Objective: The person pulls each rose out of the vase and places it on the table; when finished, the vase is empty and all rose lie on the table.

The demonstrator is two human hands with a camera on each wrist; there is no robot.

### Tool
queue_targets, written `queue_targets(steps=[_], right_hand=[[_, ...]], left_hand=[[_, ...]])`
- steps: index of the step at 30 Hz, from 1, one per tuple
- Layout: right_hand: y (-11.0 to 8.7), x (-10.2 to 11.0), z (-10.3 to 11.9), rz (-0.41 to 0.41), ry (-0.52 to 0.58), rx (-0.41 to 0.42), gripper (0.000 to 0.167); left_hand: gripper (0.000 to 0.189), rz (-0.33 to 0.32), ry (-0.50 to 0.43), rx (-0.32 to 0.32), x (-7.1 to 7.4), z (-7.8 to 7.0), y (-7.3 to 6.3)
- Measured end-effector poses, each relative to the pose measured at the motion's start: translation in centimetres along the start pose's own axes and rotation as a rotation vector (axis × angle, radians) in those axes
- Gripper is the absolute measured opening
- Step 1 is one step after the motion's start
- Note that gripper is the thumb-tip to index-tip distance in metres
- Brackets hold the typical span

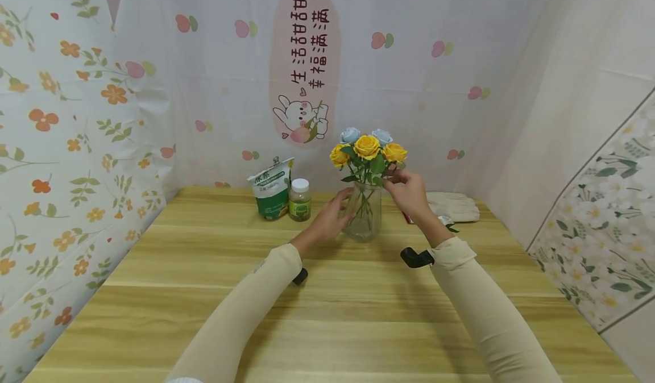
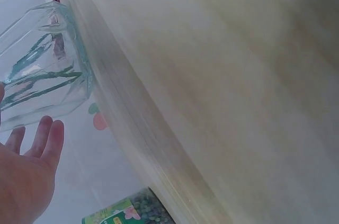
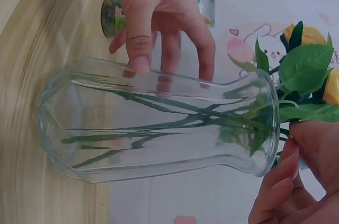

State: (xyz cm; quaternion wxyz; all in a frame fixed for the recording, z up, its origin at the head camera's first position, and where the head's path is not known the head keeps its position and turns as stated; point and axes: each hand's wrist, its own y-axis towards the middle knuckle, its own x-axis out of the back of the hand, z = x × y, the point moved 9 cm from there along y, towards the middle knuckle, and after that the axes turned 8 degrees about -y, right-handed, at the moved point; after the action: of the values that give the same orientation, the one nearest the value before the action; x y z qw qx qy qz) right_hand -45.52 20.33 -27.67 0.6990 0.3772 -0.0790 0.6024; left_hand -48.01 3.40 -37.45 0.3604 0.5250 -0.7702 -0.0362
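Observation:
A clear glass vase (image 1: 364, 227) stands upright on the table, green stems crossing inside it. Above its mouth spread yellow roses (image 1: 367, 147) and pale blue roses (image 1: 381, 137) with green leaves. My left hand (image 1: 332, 218) rests at the vase's left side. In the right wrist view, that hand's thumb lies against the glass and its fingers reach behind; in the left wrist view its fingers (image 2: 53, 142) look fairly straight. At the vase's rim, my right hand (image 1: 409, 192) pinches a rose stem (image 3: 285, 132) between thumb and forefinger.
Left of the vase, near the back edge, stand a green and white bag (image 1: 273, 201) and a jar with a white cap (image 1: 299, 204). White gloves (image 1: 457, 207) lie behind my right wrist. Printed curtains (image 1: 220, 76) hang close behind the wooden table (image 1: 327, 326).

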Motion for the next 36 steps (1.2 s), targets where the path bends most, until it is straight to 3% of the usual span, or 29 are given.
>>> queue_targets(steps=[7, 14, 18, 24, 29, 36], right_hand=[[-0.1, 0.0, 0.1, 0.004, -0.005, 0.001, 0.016], [-0.2, -0.5, 0.0, 0.072, -0.033, -0.012, 0.021], [-0.3, 0.1, 0.2, 0.065, -0.008, -0.006, 0.028], [-0.6, 0.6, 1.0, 0.071, 0.053, 0.021, 0.026], [-0.8, 0.7, 1.4, 0.076, 0.101, 0.048, 0.032], [-0.9, 0.8, 1.7, 0.069, 0.076, 0.102, 0.048]], left_hand=[[0.067, 0.005, -0.021, 0.01, -0.2, 0.1, 0.0], [0.066, 0.003, -0.026, 0.057, -0.2, 0.7, -0.2], [0.067, -0.005, -0.025, 0.046, 0.0, 0.4, -0.1], [0.066, 0.003, -0.019, 0.036, -0.2, 0.2, -0.2], [0.067, 0.001, -0.019, 0.042, -0.1, 0.2, -0.2], [0.067, -0.001, -0.018, 0.043, -0.2, 0.1, -0.2]])
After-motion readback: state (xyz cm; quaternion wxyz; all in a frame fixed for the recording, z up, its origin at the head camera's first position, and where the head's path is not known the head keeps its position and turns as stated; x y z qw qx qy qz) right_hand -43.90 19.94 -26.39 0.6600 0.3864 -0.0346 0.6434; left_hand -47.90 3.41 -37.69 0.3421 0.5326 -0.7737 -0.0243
